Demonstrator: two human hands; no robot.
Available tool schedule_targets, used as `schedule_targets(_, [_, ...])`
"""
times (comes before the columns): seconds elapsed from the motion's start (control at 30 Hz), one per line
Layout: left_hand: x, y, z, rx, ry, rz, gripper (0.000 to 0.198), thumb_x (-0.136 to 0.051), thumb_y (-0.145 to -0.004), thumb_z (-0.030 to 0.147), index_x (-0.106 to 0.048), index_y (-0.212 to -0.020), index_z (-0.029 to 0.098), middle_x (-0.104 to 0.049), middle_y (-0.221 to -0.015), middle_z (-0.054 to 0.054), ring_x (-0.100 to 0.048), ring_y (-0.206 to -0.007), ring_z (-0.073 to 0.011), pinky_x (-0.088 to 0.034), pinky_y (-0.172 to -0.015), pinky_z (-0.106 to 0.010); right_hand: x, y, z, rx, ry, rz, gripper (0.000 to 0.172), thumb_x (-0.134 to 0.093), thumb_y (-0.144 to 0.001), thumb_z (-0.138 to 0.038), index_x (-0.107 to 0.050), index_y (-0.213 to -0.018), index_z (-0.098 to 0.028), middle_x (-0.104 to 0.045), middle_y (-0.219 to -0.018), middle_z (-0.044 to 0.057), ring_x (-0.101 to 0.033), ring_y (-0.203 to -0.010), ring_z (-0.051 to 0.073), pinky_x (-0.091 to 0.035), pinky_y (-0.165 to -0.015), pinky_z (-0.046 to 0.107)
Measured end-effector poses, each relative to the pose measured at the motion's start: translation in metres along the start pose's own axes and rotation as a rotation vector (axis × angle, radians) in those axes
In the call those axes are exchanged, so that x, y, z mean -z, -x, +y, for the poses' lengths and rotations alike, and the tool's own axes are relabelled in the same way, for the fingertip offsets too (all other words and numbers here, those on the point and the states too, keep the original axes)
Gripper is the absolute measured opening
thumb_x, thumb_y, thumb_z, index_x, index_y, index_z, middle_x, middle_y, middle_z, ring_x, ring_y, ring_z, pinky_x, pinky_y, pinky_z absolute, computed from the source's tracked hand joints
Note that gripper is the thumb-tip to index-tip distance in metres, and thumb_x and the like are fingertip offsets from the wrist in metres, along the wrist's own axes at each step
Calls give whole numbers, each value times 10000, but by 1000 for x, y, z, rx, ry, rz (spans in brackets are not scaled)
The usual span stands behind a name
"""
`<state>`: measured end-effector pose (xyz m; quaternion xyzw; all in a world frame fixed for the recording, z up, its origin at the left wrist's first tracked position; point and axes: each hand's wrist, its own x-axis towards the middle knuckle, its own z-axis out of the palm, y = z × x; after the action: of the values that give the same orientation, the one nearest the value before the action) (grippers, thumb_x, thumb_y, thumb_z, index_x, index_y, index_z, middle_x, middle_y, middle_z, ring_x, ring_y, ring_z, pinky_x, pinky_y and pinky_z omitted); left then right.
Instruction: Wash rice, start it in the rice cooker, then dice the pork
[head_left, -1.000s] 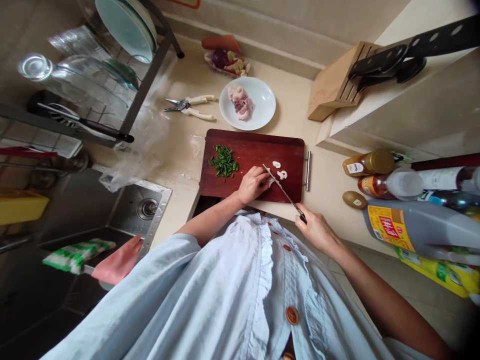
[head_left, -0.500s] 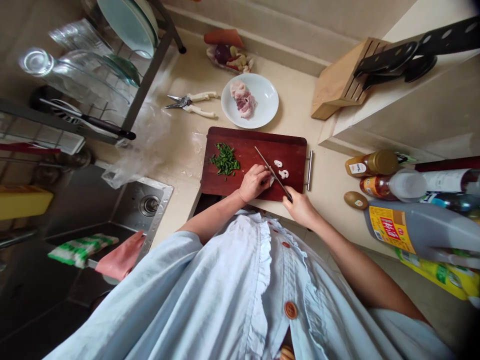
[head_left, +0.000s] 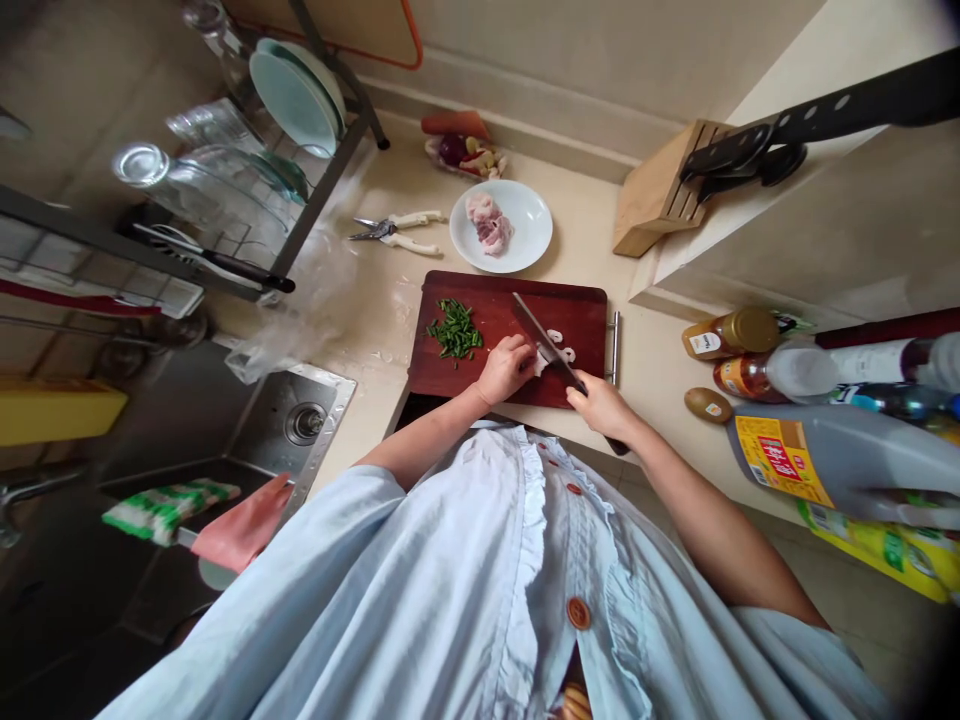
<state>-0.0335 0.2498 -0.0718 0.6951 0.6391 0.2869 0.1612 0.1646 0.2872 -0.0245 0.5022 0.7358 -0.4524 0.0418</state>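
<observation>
My right hand (head_left: 602,404) is closed round the black handle of a kitchen knife (head_left: 536,325). Its blade slants across a dark red wooden cutting board (head_left: 491,390), flat side partly facing up. Left of the blade, my left hand (head_left: 508,368) has its fingers curled on a white piece of food (head_left: 540,364), partly hidden, of a kind I cannot make out. To the right of the blade lie a few white slices (head_left: 568,354). A heap of chopped green pieces (head_left: 455,328), perhaps beans or scallions, rests on the board's left side.
Behind the board stands a white plate (head_left: 536,225) with raw meat (head_left: 489,225). Kitchen shears (head_left: 397,230) lie left of it. A knife block (head_left: 660,190) and several bottles, with a kiwi (head_left: 707,405), stand right. The sink (head_left: 341,395) and a dish rack (head_left: 330,190) are left.
The knife blade has tilted, showing more of its flat side, and lies closer to the white slices. My left hand stays at the white piece. The whole view has shifted slightly.
</observation>
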Motion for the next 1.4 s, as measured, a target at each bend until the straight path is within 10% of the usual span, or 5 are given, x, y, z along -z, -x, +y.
schedule_targets(0.33, [25,-27,-17,-183,41,-3,208,-606,-835,228,-632,-1034,174,-609,-1085,-100,-546,-992,-193,-453,-874,-338,10,32,11,10,-109,143,284,-421,-838,-356,-594,-981,-182,-549,-555,-17,-521,-484,129,-396,-499,225])
schedule_targets(0.93, [-5,-18,-11,-117,14,3,214,-501,-903,311,-667,-886,176,-616,-899,-78,-532,-859,-190,-469,-784,-343,3,60,-6,-46,181,74,427,-413,-864,-272,-542,-1258,-171,-707,-839,88,-645,-779,207,-417,-649,243])
schedule_targets(1.4, [-5,-17,-14,-120,26,15,124,-545,-863,244,-642,-862,165,-610,-873,-69,-523,-825,-186,-471,-757,-315,6,28,-20,-59,121,15,334,-430,-849,-247,-573,-1145,-191,-688,-775,50,-628,-689,177,-403,-604,224])
